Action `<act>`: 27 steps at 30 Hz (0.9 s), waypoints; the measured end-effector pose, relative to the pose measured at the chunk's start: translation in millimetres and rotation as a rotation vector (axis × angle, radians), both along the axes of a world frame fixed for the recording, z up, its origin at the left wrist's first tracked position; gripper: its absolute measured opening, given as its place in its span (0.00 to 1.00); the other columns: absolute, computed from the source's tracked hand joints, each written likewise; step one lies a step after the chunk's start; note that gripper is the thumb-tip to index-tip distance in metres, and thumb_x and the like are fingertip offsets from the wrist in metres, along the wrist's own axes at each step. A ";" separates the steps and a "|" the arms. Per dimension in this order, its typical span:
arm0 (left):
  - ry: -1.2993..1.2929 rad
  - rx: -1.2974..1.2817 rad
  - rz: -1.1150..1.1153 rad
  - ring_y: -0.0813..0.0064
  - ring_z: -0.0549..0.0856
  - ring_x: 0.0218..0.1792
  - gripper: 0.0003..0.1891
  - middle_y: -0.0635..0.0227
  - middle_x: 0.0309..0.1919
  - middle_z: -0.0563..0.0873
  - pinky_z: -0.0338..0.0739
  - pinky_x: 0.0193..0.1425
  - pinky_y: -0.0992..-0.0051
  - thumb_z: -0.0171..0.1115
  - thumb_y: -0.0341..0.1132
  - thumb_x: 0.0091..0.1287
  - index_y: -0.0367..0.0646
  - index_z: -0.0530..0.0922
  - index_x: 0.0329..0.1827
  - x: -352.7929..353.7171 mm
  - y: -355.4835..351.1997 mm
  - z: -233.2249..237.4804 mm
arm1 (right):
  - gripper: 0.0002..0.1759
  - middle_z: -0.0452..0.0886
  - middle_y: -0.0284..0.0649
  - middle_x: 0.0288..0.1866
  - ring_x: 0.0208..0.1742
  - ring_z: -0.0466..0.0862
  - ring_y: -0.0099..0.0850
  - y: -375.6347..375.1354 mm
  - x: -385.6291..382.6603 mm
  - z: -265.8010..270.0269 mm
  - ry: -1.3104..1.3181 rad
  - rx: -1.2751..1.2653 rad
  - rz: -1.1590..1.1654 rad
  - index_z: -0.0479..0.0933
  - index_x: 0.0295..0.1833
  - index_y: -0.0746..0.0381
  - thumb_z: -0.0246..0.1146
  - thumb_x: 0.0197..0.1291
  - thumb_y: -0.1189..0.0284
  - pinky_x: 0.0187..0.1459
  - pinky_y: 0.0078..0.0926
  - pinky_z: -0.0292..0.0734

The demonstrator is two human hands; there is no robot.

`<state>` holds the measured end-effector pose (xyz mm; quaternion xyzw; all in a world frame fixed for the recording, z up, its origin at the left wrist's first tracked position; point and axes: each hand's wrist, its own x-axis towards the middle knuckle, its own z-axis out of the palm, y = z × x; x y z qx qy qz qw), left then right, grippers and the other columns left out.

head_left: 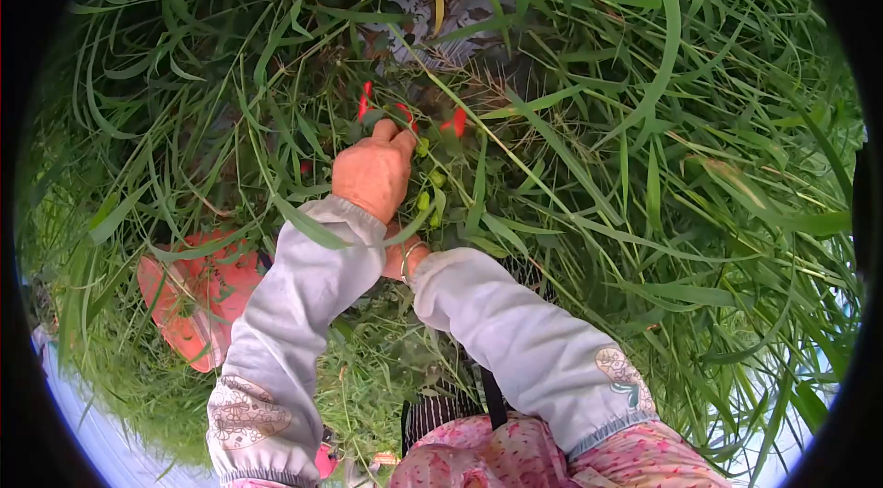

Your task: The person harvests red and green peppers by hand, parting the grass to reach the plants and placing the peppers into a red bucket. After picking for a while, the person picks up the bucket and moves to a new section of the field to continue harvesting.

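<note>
My left hand [372,172] reaches into the plants with its fingers curled together among the leaves. What they close on, if anything, is hidden. Just past the fingertips show red chili peppers: a slim upright one [365,102], a broader one [457,123] to the right, and a third [407,117] close to the fingers. Small green peppers [437,180] hang to the right of this hand. My right hand [402,260], with a bracelet at its wrist, is below and partly behind the left wrist; its fingers are out of sight.
An orange-red plastic container [200,299] sits in the grass at lower left, partly covered by blades. Tall grass [662,166] crowds in on all sides, with long blades crossing over the arms. Grey sheeting [441,14] shows through at the top.
</note>
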<state>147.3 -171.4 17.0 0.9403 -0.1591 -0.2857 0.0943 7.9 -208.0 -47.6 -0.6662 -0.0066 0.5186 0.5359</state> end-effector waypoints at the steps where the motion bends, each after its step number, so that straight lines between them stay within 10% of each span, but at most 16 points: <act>1: 0.038 -0.050 0.069 0.59 0.82 0.34 0.15 0.65 0.37 0.81 0.77 0.39 0.64 0.61 0.34 0.54 0.48 0.80 0.47 3.0 -2.3 5.6 | 0.20 0.80 0.50 0.47 0.49 0.79 0.45 -9.4 20.2 19.2 -0.005 -0.067 0.107 0.78 0.44 0.62 0.54 0.57 0.58 0.50 0.40 0.73; 5: 0.148 -0.217 0.284 0.58 0.82 0.34 0.18 0.62 0.36 0.81 0.76 0.40 0.64 0.64 0.40 0.53 0.48 0.80 0.47 16.8 -10.2 15.4 | 0.22 0.78 0.50 0.51 0.50 0.79 0.45 -19.1 50.2 42.0 -0.024 -0.117 0.320 0.73 0.52 0.61 0.53 0.57 0.58 0.50 0.40 0.73; 9: 0.247 -0.153 0.176 0.57 0.82 0.34 0.14 0.59 0.31 0.83 0.76 0.39 0.65 0.65 0.43 0.53 0.44 0.83 0.38 29.9 -26.6 39.7 | 0.22 0.79 0.48 0.47 0.47 0.80 0.44 -17.3 18.6 40.7 -0.379 -0.193 0.067 0.73 0.51 0.61 0.59 0.53 0.60 0.47 0.37 0.75; 13: 0.404 -0.425 0.367 0.56 0.83 0.29 0.15 0.56 0.22 0.82 0.76 0.35 0.63 0.63 0.46 0.54 0.42 0.84 0.27 61.0 -23.7 80.5 | 0.20 0.81 0.44 0.35 0.37 0.82 0.43 -9.4 18.5 20.7 -0.093 -0.053 -0.122 0.74 0.48 0.58 0.63 0.48 0.64 0.40 0.39 0.75; 21: 0.288 0.429 -0.089 0.58 0.84 0.40 0.10 0.57 0.35 0.84 0.79 0.40 0.64 0.60 0.35 0.55 0.40 0.83 0.35 47.6 -104.0 -45.7 | 0.18 0.77 0.44 0.45 0.44 0.79 0.39 -7.1 1.2 7.4 -0.115 0.067 -0.143 0.72 0.51 0.58 0.58 0.55 0.63 0.46 0.36 0.72; 27: 0.256 0.102 -0.236 0.59 0.84 0.38 0.20 0.59 0.39 0.82 0.79 0.35 0.65 0.61 0.30 0.51 0.41 0.72 0.50 23.3 -55.0 -17.7 | 0.18 0.74 0.44 0.55 0.51 0.77 0.35 -21.9 13.0 47.5 -0.097 0.028 0.031 0.71 0.53 0.59 0.53 0.60 0.62 0.52 0.33 0.70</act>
